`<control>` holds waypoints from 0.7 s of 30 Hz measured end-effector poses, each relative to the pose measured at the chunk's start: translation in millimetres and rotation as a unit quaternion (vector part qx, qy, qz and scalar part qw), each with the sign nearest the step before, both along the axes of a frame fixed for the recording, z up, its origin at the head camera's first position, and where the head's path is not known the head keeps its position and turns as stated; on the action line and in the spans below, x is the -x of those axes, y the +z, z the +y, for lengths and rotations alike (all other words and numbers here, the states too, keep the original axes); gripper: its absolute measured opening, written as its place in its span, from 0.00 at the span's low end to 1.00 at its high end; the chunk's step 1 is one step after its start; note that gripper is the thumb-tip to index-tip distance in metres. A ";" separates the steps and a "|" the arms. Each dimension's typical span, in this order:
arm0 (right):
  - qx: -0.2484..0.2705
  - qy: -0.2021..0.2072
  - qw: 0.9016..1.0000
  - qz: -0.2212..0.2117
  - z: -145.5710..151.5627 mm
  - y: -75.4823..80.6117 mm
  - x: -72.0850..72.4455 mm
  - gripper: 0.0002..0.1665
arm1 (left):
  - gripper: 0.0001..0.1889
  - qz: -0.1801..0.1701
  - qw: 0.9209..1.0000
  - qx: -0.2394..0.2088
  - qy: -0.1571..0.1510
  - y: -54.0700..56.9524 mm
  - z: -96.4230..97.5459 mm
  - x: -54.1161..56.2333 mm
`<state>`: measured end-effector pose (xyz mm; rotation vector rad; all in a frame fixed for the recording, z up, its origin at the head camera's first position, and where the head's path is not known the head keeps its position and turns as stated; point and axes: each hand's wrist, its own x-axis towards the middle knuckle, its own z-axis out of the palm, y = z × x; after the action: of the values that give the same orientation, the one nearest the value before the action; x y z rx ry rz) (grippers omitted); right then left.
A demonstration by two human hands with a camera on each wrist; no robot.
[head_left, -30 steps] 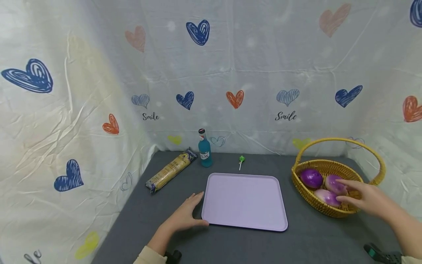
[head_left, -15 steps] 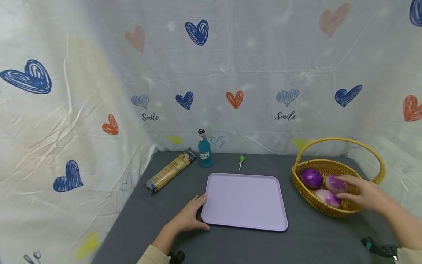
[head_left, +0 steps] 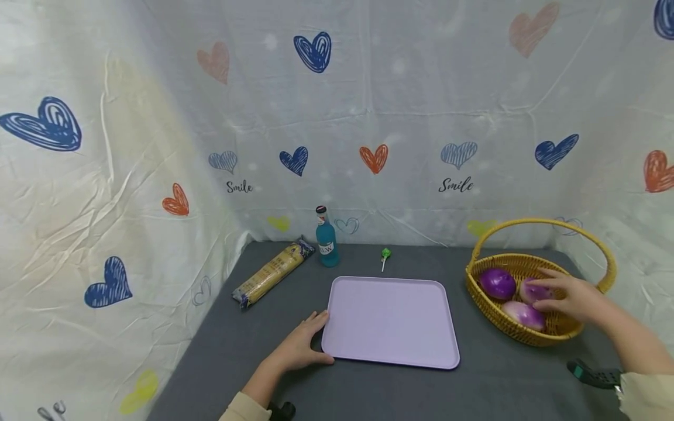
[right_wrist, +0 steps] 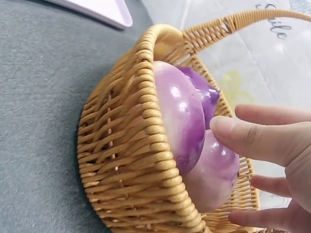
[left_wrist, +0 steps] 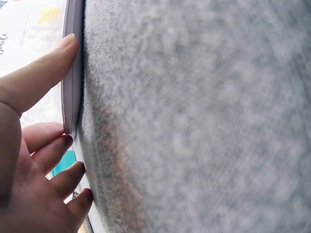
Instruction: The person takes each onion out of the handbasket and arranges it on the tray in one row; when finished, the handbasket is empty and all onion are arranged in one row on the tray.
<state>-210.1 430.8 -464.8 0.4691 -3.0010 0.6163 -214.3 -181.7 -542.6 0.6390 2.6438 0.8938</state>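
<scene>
My left hand (head_left: 298,345) is at the near-left corner of a lilac tray (head_left: 389,321), fingers along its left edge and thumb by the front edge. In the left wrist view, the thumb touches the tray's side (left_wrist: 73,73) with the fingers extended below it. My right hand (head_left: 574,297) reaches into a yellow wicker basket (head_left: 487,309), fingers spread around a purple-and-white onion (head_left: 532,290). Beside that lie a darker purple onion (head_left: 497,283) and a paler onion (head_left: 523,316). In the right wrist view, the thumb overlaps the upper part of the rear onion (right_wrist: 211,179).
A blue bottle (head_left: 327,244) stands at the back left, next to a yellow packet (head_left: 275,272) lying slanted. Behind the tray lies a green lollipop (head_left: 386,254). The basket's tall handle (head_left: 542,221) arches over it. A heart-print curtain (head_left: 400,146) hangs behind the grey table.
My right hand has shifted slightly left and up over the onion, its fingers spreading a little. My left hand has slid slightly toward me along the tray's edge. Tray and onions stay put.
</scene>
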 end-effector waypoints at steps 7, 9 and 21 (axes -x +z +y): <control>0.019 -0.006 0.998 -0.054 2.3 -1.2 9.6 0.30 | 0.55 0.001 1.000 0.000 0.001 -1.9 -0.2 0.0; 0.023 -0.004 0.998 -0.062 3.4 -2.1 11.4 0.30 | 0.55 0.000 1.000 -0.001 0.000 -1.6 0.0 0.3; 0.025 0.015 0.996 -0.083 8.7 -10.4 22.4 0.24 | 0.55 0.000 1.000 0.002 0.004 -3.8 -0.5 0.4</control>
<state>-232.5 439.5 -475.2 0.4822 -3.1308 0.7669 -214.7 -182.2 -546.4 0.6291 2.6484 0.8915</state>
